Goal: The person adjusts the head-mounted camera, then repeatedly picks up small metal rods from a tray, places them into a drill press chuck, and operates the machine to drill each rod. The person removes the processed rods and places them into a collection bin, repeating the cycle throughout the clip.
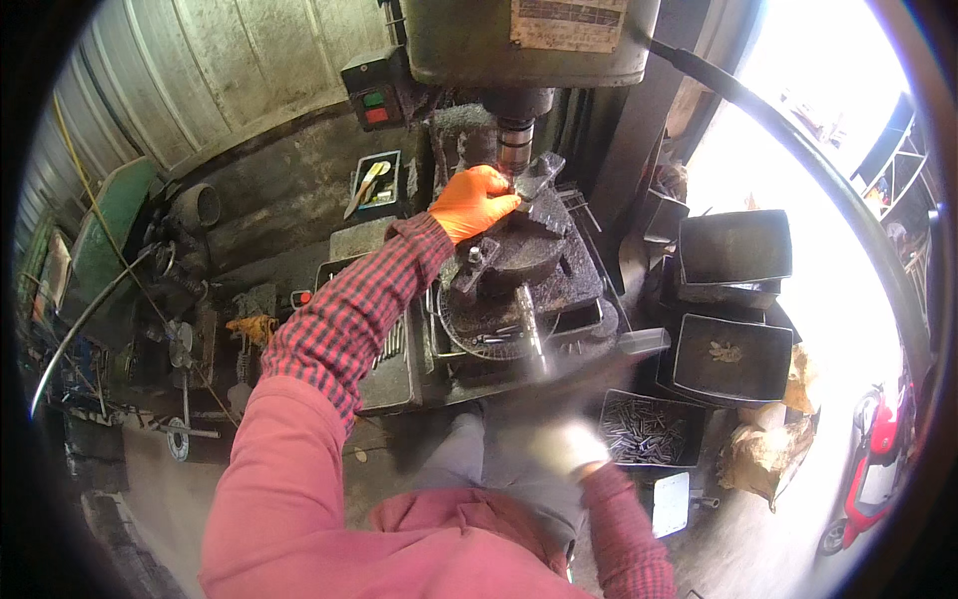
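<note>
Two hands in this head view, and they're doing very different things. The left hand (473, 200), in an orange glove, sits upper centre of the frame, fingers curled down onto a dark metal workpiece (540, 180) that rests on the round vise table (519, 262) of a drill press, right under the spindle (516, 140). It looks pressed on top and against the side of the piece rather than wrapped around it. The right hand (566, 444), in a pale glove, is low in the frame just right of centre and badly blurred, so I can't tell if it's open or gripping anything. A thin metal lever (532, 334) pokes out from the machine toward it, and it's near that but I can't say touching.

Around them: a green-and-red switch box (374, 105) upper left of the machine, a small tray of tools (377, 182) beside it, a tray of short metal pins (649, 429) lower right, and two dark rectangular bins (733, 299) stacked at right.

My take on doing this bit well: keep that left hand flat and off to the side of the spindle line, seat the piece square and fully clamped before any feed, and keep glove fingertips well clear of anything that spins.
</note>
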Demonstrator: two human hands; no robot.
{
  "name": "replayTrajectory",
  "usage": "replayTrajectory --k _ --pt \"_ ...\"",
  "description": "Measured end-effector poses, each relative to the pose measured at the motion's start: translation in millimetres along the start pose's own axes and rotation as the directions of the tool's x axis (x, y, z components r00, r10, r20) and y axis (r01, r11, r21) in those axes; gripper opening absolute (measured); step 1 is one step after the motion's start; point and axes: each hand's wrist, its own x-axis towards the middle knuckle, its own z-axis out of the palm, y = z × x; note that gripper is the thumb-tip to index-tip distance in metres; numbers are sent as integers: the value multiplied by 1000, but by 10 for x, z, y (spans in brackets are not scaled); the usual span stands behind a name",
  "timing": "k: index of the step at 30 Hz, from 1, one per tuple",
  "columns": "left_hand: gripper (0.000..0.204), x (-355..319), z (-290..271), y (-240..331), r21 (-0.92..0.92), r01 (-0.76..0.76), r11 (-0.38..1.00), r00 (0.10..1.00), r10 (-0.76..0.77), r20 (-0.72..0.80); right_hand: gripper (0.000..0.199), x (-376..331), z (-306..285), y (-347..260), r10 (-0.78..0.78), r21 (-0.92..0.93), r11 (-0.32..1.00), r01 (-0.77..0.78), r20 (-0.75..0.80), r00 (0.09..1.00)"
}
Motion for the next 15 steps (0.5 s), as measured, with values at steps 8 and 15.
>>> replayTrajectory --k 8,15 --pt "37 -3 -13 -21 -39 95 995 995 -93 45 59 -630 -789 -148 -137 100 799 593 -930 342" --pt "37 -19 -39 -6 -26 4 1000 1000 -3 30 76 -130 -331 274 438 644 746 172 -668 601"
